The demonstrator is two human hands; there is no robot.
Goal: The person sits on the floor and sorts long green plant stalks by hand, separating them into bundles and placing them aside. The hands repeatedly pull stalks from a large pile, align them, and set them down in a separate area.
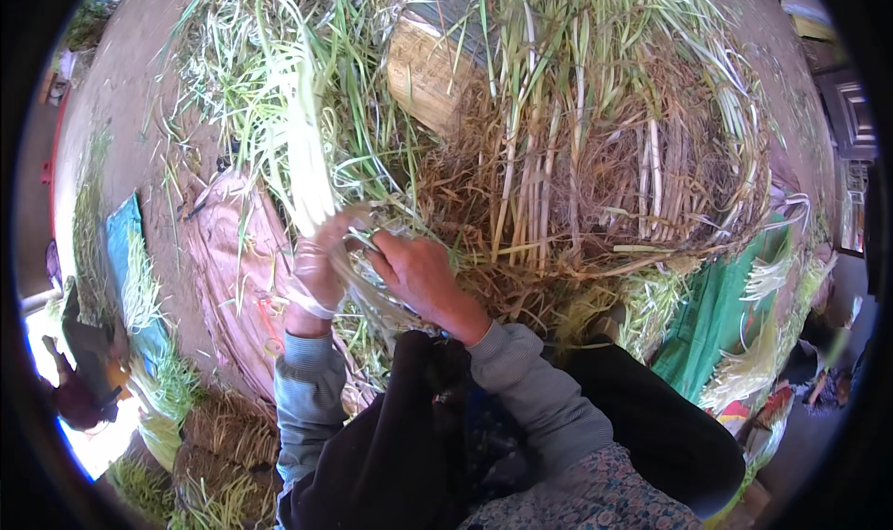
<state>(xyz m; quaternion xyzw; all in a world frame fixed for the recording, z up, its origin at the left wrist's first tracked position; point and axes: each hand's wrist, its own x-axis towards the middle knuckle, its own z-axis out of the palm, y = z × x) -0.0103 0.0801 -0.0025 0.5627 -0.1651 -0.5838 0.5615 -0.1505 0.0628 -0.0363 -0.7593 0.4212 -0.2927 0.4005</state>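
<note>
My left hand [319, 265] grips a bundle of leafy green stalks [307, 153] by their pale lower ends. The leaves point away from me, overexposed in bright light. A whitish band, perhaps a glove's edge, circles the left wrist. Close beside it, my right hand [422, 275] has its fingers closed on a thin greenish piece [363, 237], too blurred to identify. Pale, blurred strands hang between the hands. Ahead and to the right lies a large heap of similar stalks [534, 174], green at the far end, with dry brown leaves and roots nearer me.
A wooden block [425, 73] sticks out of the heap. A pink cloth or sack [237, 251] lies at left. Tied-looking bundles [743, 369] rest by a green woven sack [704, 314] at right. More stalks [143, 286] lie on a teal sheet [124, 223].
</note>
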